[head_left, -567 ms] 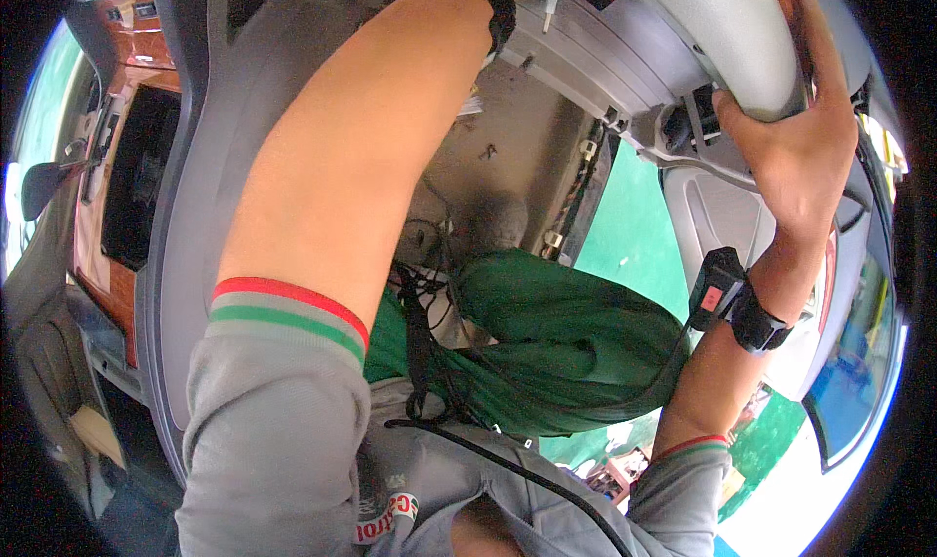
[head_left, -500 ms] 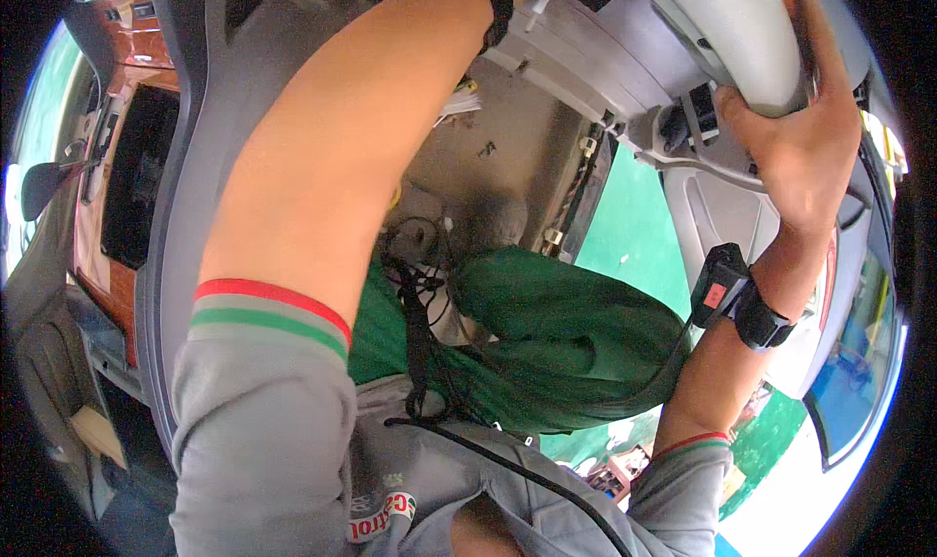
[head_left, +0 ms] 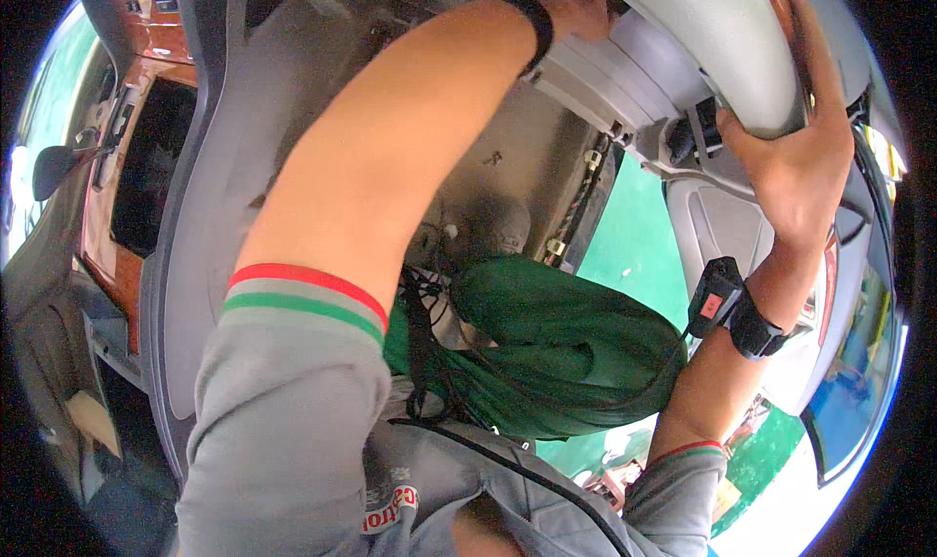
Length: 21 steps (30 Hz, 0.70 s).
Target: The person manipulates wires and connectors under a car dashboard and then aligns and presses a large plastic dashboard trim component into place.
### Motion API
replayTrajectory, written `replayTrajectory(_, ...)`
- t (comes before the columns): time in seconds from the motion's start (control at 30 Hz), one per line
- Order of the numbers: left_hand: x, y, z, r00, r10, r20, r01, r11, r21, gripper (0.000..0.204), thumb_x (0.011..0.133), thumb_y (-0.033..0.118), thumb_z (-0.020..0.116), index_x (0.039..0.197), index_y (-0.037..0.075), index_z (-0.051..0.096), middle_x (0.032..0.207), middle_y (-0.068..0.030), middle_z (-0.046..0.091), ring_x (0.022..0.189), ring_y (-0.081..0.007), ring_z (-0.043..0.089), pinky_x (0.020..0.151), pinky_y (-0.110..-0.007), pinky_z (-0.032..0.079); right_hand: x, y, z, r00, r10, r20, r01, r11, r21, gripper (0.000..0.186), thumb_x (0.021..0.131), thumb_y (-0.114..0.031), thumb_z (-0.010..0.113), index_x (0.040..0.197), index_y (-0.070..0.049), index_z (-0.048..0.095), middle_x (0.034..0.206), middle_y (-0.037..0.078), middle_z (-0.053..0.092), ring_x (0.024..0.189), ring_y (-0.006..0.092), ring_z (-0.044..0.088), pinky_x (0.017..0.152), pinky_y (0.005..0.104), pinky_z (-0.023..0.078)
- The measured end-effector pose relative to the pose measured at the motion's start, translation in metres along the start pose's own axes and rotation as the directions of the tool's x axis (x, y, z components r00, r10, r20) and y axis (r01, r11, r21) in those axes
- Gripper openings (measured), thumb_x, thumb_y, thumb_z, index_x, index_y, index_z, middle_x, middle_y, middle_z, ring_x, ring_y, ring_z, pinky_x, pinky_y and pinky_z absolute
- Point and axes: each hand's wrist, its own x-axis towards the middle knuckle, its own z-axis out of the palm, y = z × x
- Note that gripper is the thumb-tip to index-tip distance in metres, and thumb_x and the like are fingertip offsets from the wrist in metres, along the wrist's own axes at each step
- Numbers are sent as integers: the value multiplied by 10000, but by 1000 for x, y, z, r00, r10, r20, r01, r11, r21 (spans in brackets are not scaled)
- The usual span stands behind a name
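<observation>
My left hand (head_left: pixel 576 15) reaches into a dim recess at the top centre, beneath the grey dashboard; its fingertips are hard to make out. A black band circles that wrist. My right hand (head_left: pixel 795 162) grips a curved, light grey dashboard panel (head_left: pixel 742 44) with a wood-look edge, thumb on the near side and long fingers along the far side. A black device (head_left: pixel 712 293) is strapped to my right forearm. Below the panel is a grey plastic ledge (head_left: pixel 625 79) with a small dark opening beside my right thumb.
The grey centre console (head_left: pixel 205 215) with wood-look trim stands at left. My green-clad legs (head_left: pixel 556 352) and tangled black cables (head_left: pixel 420 293) lie below, over the dirty footwell floor (head_left: pixel 498 157). The open door (head_left: pixel 717 215) is at right, with green ground (head_left: pixel 634 225) outside.
My left hand and forearm have shifted to the right. The white cable end that dangled beside that hand is out of sight. My right hand keeps its hold on the panel.
</observation>
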Motion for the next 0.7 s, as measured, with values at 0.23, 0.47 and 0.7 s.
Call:
replayTrajectory(0.23, 5, 7, 8, 1000, -19, -23, 21, 998, 59, 418, 910, 332, 605, 1203, 35, 600, 1172, -135, 646, 996, -297, 610, 894, -401, 471, 0, 0, 0, 1000, -9, 5, 9, 999, 46, 892, 581, -29, 758, 1425, -158, 502, 1283, 133, 627, 1140, 246, 611, 1027, 373, 458)
replayTrajectory(0.47, 7, 2, 9, 999, -7, -36, 10, 997, 71, 449, 908, 362, 605, 1214, 34, 599, 1178, -141, 647, 1010, -310, 616, 901, -411, 476, -1, -1, 0, 1000, -17, -21, 17, 1000, 17, 895, 574, -28, 753, 1424, -162, 504, 1306, 115, 616, 1188, 245, 591, 1055, 371, 437)
replayTrajectory(0.7, 4, 3, 13, 998, 12, -63, -6, 997, 83, 480, 907, 392, 605, 1225, 33, 597, 1184, -146, 647, 1023, -322, 621, 908, -421, 481, 2, 3, -6, 997, -77, 26, 75, 995, 61, 899, 568, -17, 736, 1425, -158, 503, 1321, 103, 608, 1189, 241, 589, 1066, 364, 428)
